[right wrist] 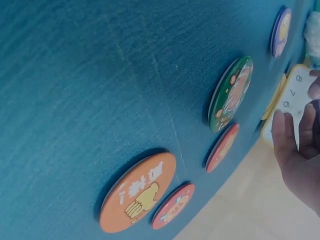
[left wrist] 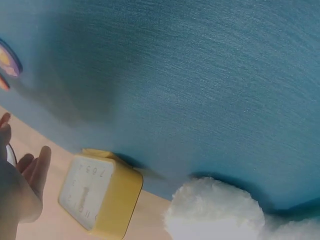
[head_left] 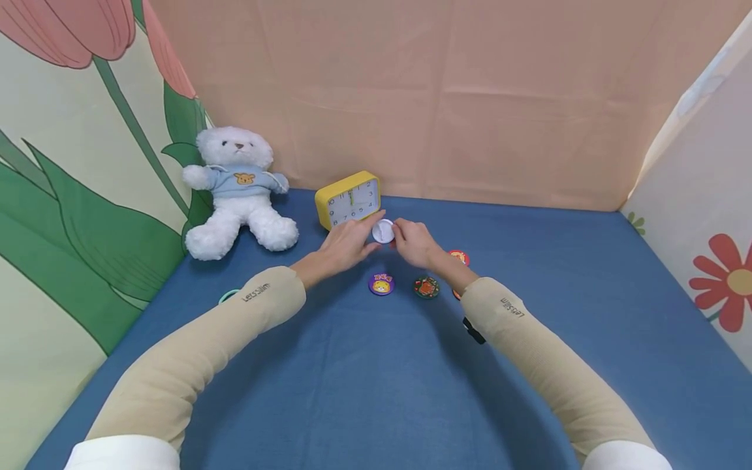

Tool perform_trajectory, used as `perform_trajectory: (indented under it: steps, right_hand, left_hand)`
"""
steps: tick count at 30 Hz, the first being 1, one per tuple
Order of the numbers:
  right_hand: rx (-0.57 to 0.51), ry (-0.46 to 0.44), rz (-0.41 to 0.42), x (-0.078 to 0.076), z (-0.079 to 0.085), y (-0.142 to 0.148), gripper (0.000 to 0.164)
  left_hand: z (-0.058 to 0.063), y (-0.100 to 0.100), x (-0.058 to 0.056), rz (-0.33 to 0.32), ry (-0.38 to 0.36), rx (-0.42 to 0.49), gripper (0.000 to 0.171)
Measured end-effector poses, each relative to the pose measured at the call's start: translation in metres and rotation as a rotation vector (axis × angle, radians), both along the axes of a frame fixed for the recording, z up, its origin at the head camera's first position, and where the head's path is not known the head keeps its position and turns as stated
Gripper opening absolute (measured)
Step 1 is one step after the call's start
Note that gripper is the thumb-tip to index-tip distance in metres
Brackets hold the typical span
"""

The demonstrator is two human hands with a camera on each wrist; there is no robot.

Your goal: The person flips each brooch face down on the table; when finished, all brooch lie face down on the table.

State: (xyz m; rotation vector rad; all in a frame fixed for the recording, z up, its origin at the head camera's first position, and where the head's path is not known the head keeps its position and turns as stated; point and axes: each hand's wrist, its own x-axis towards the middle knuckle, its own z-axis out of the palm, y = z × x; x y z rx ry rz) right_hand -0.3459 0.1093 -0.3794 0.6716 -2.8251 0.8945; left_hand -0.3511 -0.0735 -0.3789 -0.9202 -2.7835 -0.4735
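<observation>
A round badge (head_left: 384, 231), its white back with a pin facing up, is held between both hands just in front of the yellow alarm clock. My left hand (head_left: 348, 243) grips its left edge between thumb and fingers. My right hand (head_left: 414, 243) pinches the right edge with curled fingers. On the blue cloth nearer me lie a purple badge (head_left: 382, 284) and a green badge (head_left: 425, 287). A red badge (head_left: 459, 257) shows past my right wrist. In the right wrist view an orange badge (right wrist: 137, 192) lies among the others, with another small red badge (right wrist: 222, 147).
The yellow alarm clock (head_left: 348, 199) stands against the peach backdrop, close to my left hand. A white teddy bear (head_left: 237, 192) in a blue top sits at the back left. A green curved edge (head_left: 228, 296) peeks out from behind my left sleeve.
</observation>
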Motion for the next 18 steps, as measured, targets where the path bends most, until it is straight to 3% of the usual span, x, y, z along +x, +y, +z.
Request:
perform_trajectory:
  steps: [4,10,13,18]
  right_hand:
    - [0.018,0.002,0.004,0.0002,0.0024,0.0023,0.026]
    - [0.054,0.113,0.034,-0.0003,0.0019,0.0061,0.024]
    - [0.122,0.145,0.080,0.0003,-0.0009,0.0074,0.028]
    - [0.218,0.115,0.186,0.0021,-0.0049,0.0084,0.045]
  left_hand:
    - [0.0025,-0.0004,-0.0004,-0.013,-0.017,0.001,0.065]
    - [0.0057,0.0026,-0.0006,-0.012,0.000,-0.076,0.060]
    - [0.0045,0.0038,-0.0009,-0.002,-0.039,-0.116,0.061]
    - [0.0011,0.0018,-0.0018,0.029,-0.105,-0.146,0.060]
